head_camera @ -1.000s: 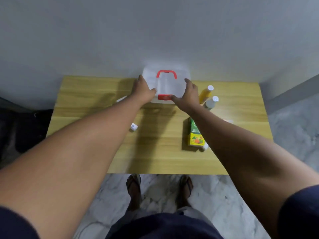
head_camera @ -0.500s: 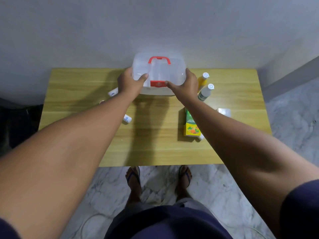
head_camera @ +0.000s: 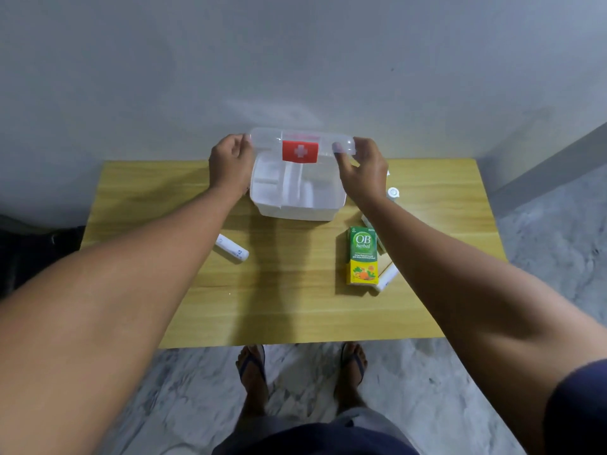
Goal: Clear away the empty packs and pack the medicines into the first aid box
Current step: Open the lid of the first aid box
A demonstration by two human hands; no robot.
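The clear first aid box (head_camera: 297, 210) stands at the back middle of the wooden table (head_camera: 289, 310), its inner compartments showing. Its lid (head_camera: 300, 147), with a red label and white cross, is lifted above the box and tilted toward me. My left hand (head_camera: 231, 165) grips the lid's left end and my right hand (head_camera: 361, 169) grips its right end. A green and yellow OB herbal carton (head_camera: 362, 256) lies right of centre. A white tube (head_camera: 231, 252) lies left of centre, another white tube (head_camera: 387, 277) beside the carton. A white-capped bottle (head_camera: 393, 193) stands behind my right wrist.
A grey wall rises right behind the table. The floor is grey marble, with my sandalled feet (head_camera: 300, 366) at the table's front edge. A dark object (head_camera: 36, 254) sits on the floor to the left. More small packs lie partly hidden under my right forearm.
The lid has come off the box and been raised and tilted, showing the red cross label. Both hands moved up with it. The camera view has shifted closer.
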